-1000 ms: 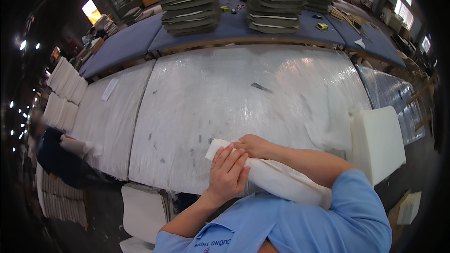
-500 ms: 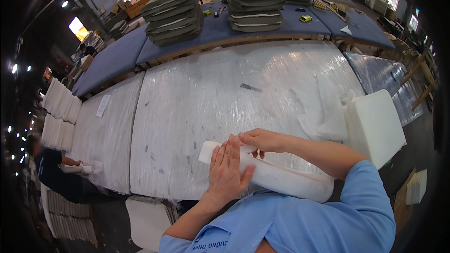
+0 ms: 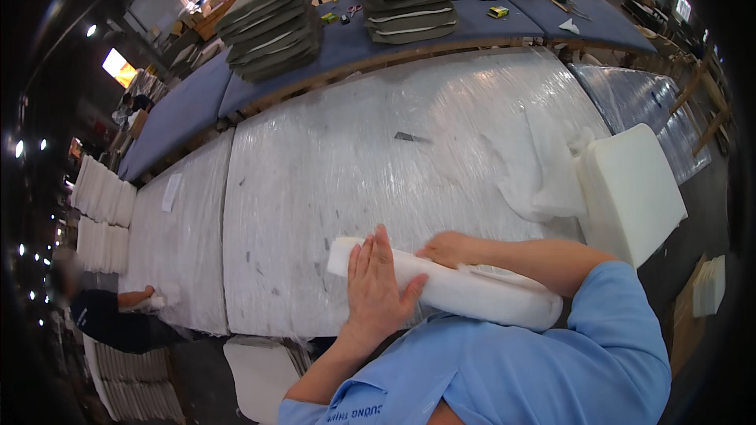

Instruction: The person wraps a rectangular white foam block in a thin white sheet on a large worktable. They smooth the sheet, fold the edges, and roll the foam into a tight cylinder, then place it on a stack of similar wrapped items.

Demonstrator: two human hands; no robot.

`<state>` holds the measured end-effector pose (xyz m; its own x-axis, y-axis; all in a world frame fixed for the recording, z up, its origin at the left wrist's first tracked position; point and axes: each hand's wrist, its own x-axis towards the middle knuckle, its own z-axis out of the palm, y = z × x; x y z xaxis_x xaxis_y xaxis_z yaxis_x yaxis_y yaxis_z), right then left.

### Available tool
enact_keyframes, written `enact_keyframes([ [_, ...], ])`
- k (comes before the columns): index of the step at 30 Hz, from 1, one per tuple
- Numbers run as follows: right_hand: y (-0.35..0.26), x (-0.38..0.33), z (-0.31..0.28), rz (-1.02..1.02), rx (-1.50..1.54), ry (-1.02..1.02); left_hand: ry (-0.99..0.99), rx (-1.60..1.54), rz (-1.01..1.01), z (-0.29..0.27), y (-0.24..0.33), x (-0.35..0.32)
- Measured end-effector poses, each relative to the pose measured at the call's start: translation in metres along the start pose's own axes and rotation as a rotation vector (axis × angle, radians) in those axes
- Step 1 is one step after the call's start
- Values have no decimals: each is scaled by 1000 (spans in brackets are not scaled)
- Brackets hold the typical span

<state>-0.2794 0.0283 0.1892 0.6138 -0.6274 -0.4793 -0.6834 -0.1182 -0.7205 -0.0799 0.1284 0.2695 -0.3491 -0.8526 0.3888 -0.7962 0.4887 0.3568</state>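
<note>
- White foam roll (image 3: pixel 449 287) lies at the near edge of the plastic-wrapped table (image 3: pixel 354 165), rolled tighter than a moment ago.
- Left hand (image 3: pixel 376 287) now presses flat on it, fingers together; right hand (image 3: pixel 449 250) cups its far side.

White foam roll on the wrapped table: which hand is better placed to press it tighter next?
Probably the left. The left hand lies flat, fingers spread, on top of the white foam roll. The right hand sits behind the roll at its far edge, so it looks less ready to press.
</note>
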Motion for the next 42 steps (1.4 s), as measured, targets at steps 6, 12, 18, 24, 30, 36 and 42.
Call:
enact_keyframes([
  [6,-10,-26,-14,130,376,-12,-55,73,-26,-16,5,4],
  [12,-55,-75,-68,25,306,-135,-52,52,3,-13,-1,13],
  [18,-52,-116,-22,-118,-143,8,-29,59,39,-3,0,22],
  [24,-29,-97,-26,-18,231,-16,63,58,72,6,1,32],
  [30,28,-75,-5,97,75,35,-4,59,51,1,4,34],
  [36,-14,-82,-38,170,385,52,39,41,30,-1,0,27],
  [42,-78,-83,-38,-185,-49,7,48,70,25,-1,-5,24],
])
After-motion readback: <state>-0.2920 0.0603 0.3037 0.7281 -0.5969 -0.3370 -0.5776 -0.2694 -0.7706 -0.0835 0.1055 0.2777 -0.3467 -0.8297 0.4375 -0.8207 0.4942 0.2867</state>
